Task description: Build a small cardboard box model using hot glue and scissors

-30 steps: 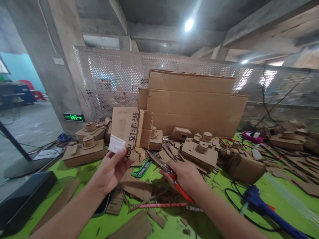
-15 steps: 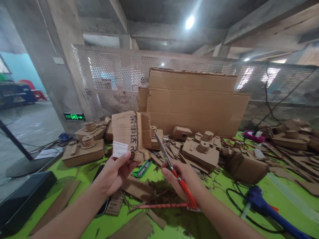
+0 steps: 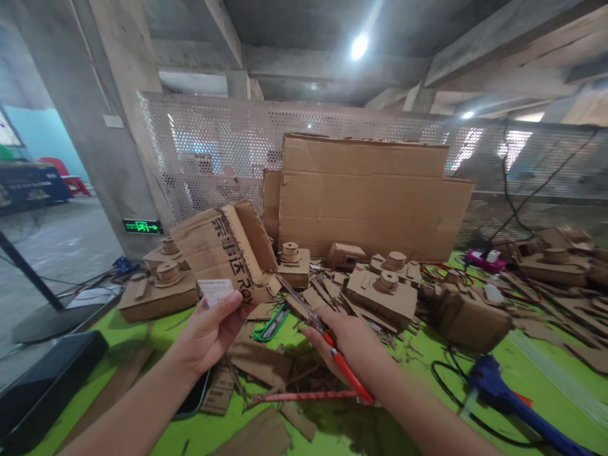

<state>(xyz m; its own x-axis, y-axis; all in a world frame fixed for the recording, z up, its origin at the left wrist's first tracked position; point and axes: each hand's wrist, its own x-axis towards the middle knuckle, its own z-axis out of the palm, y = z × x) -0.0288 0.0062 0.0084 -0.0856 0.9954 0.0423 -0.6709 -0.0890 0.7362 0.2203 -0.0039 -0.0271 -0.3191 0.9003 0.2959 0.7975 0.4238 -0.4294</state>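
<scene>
My left hand (image 3: pixel 216 329) grips a folded piece of cardboard (image 3: pixel 204 244) by its lower edge, thumb over a white label (image 3: pixel 216 291). Dark printed characters run along the piece, which is tilted to the left. In my right hand (image 3: pixel 349 342) are scissors with red handles (image 3: pixel 354 380). Their blades (image 3: pixel 294 291) point up and left, with the tips close to the cardboard's lower right corner; I cannot tell if they touch it. Below, between both hands, a green utility knife (image 3: pixel 273 324) lies on the table.
Cardboard models with round tops (image 3: pixel 382 294) stand along the back, before a large cardboard sheet (image 3: pixel 370 202). Scraps litter the green table (image 3: pixel 403 411). A blue glue gun (image 3: pixel 503 392) with a black cable lies at right. A dark box (image 3: pixel 52 386) sits at left.
The cardboard in my left hand has tilted to the left and shifted slightly left. The scissors have swung lower and leftward, their tips now nearer its lower right corner.
</scene>
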